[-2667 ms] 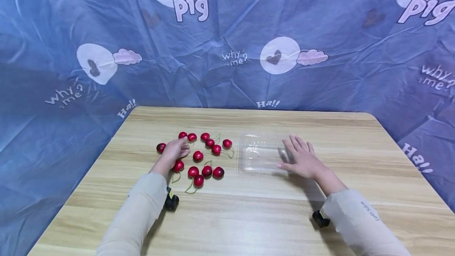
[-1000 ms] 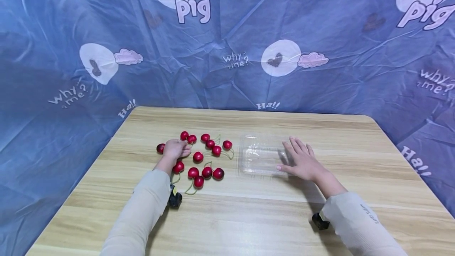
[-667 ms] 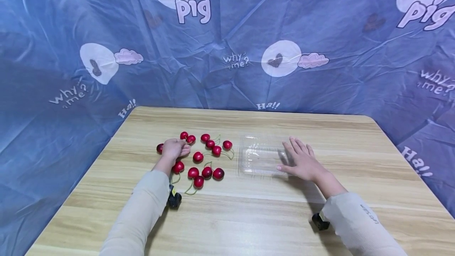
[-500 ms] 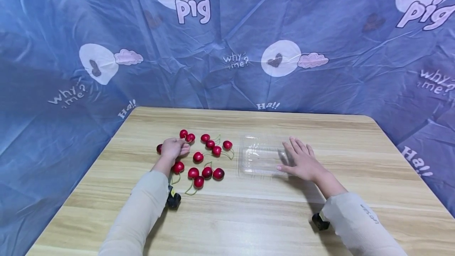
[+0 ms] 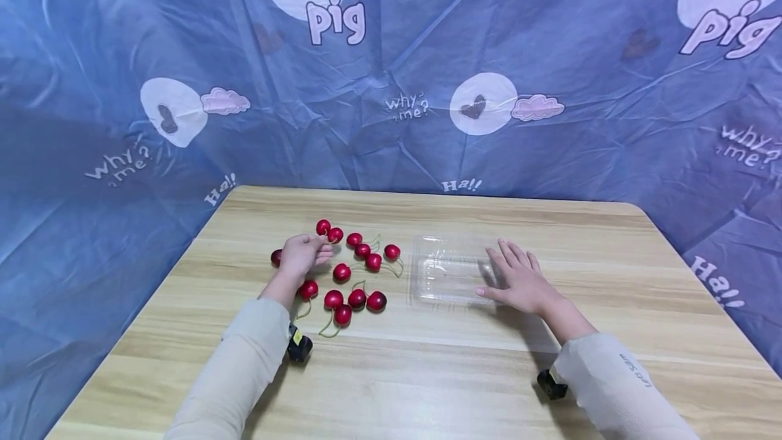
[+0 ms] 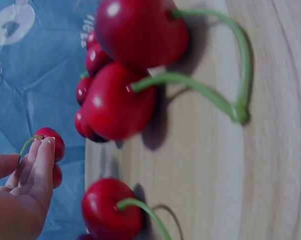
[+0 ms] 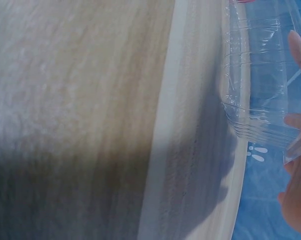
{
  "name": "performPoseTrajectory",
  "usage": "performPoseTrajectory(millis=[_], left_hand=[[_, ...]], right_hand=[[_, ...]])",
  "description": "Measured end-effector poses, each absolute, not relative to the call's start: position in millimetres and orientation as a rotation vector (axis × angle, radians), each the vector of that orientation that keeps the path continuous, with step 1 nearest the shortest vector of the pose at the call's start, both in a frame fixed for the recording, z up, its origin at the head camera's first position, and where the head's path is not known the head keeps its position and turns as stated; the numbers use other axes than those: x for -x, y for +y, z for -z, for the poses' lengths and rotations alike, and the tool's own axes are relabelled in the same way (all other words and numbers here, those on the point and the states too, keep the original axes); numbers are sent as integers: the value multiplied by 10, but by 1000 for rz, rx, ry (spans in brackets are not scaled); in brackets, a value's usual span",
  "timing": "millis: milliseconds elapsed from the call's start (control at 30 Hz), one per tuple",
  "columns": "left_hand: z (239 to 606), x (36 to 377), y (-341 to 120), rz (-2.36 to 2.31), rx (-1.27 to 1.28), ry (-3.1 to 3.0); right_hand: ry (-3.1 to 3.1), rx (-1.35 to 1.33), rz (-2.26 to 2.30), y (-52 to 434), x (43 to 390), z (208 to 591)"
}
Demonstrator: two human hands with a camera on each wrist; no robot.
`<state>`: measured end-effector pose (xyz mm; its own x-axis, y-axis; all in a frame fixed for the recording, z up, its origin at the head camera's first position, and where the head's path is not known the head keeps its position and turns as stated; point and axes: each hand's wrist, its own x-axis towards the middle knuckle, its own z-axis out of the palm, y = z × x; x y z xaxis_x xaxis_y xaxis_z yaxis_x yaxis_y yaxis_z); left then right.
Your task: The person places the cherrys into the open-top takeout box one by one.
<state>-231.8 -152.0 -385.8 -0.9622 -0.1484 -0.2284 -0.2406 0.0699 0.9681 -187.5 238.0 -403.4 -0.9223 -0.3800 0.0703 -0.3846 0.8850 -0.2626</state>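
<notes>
By the left hand (image 5: 299,254), a thin green stem (image 6: 25,145) is pinched between thumb and fingertips, with little gap left between them. At its end a pair of cherries (image 5: 334,235) is borne, toward the far left corner of the surface (image 5: 397,379). The stem rather than the fruit is likely held because a slim grip is offered by it and the skins are spared. Whether the pair is fully clear of the surface cannot be told for certain, though the fruit is seen against the blue cloth (image 5: 366,134) in the left wrist view.

The right hand (image 5: 519,282) is spread, its fingers nearly straight, at the right end of a clear plastic container (image 5: 449,278); nothing is seen to be gripped by it. The container is presumably being steadied there, since something so light could easily be shifted.

The container is set about midway between the left and right edges of the surface. No cherry can be made out inside it. The loose cherries (image 5: 341,273) are scattered between it and the left edge, some touching, most with stems showing.
</notes>
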Motion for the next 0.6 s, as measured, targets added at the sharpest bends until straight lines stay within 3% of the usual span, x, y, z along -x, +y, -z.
performPoseTrajectory(millis=[600], left_hand=[[3711,2167,-1228,-2079,222,2187]], right_hand=[[-3030,-614,-422,2380,1876,4044]])
